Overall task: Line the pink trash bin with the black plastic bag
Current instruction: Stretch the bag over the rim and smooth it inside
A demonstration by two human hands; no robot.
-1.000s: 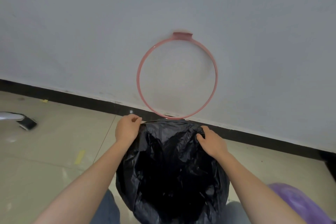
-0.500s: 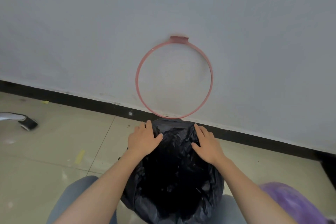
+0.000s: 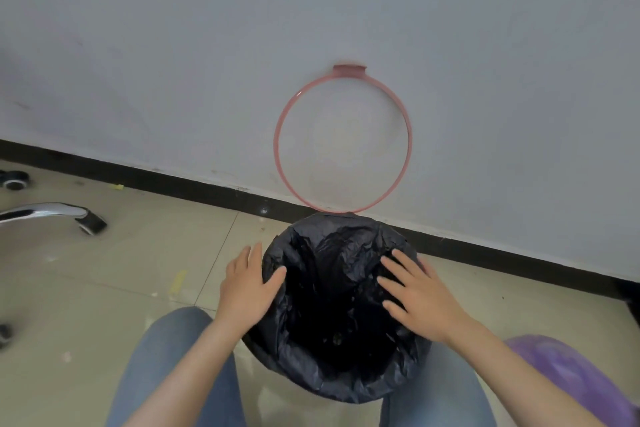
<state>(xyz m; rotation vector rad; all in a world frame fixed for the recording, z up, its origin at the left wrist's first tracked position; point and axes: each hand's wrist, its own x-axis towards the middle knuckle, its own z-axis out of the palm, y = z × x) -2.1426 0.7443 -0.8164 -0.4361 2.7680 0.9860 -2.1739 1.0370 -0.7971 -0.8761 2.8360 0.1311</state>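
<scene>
The black plastic bag point(image 3: 337, 305) is spread over the round mouth of the bin on the floor between my knees; the bin's own body is hidden under the plastic. A pink ring point(image 3: 277, 163), hinged up, leans against the wall right behind the bin. My left hand point(image 3: 249, 282) lies flat with spread fingers on the bag's left rim. My right hand point(image 3: 420, 300) rests flat with spread fingers on the right rim, its fingertips reaching over the dark opening.
A grey wall with a black skirting strip point(image 3: 166, 180) runs behind. A chrome chair leg with a caster point(image 3: 65, 217) lies at the left on the tiled floor. A purple object point(image 3: 571, 381) sits at the lower right. My jeans-clad knees point(image 3: 173, 367) flank the bin.
Both hands let go of the bag's edge and went flat on the rim, sliding outward and toward me. The bag's mouth now spreads wider.
</scene>
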